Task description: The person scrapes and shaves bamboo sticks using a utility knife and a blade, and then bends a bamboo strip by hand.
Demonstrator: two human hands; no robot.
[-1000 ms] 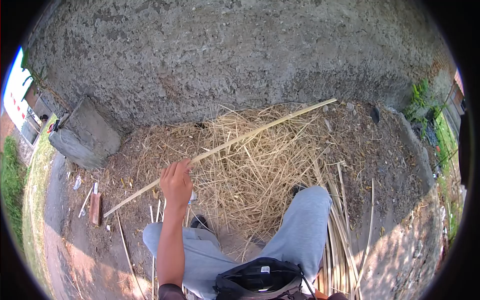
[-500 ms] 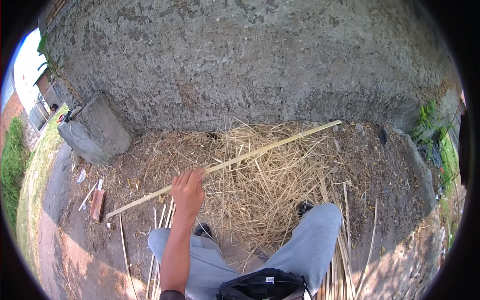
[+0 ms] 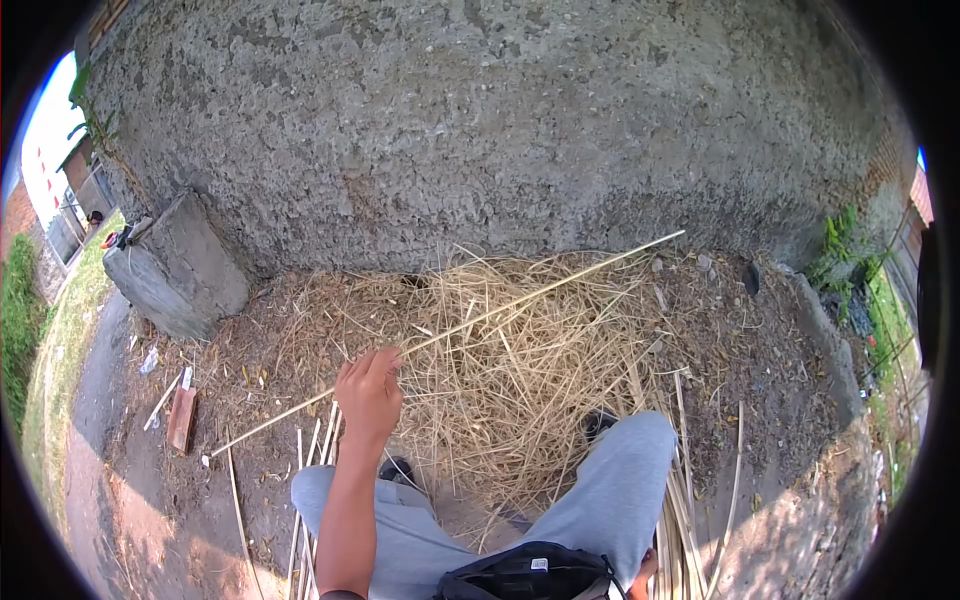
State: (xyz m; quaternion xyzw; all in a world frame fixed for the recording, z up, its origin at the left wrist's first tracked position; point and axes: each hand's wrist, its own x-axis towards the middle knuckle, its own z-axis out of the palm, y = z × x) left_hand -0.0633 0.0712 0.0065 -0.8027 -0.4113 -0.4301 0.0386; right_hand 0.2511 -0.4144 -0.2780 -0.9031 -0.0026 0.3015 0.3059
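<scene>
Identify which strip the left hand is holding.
The long strip slanting across the straw pile: the left hand's fingers are around it. The other strips lie lower in view, beside the legs.

my rough grey wall (image 3: 480,130) and the pale shavings (image 3: 530,370) lie in soft, even daytime shade, while sun patches brighten the ground (image 3: 805,510) toward both lower sides. a white patch (image 3: 45,130) glares, blown out, at the far left. my left hand (image 3: 368,388) and the bamboo strip (image 3: 540,293) look fairly sharp, but the wide lens bends the edges into black corners.
</scene>
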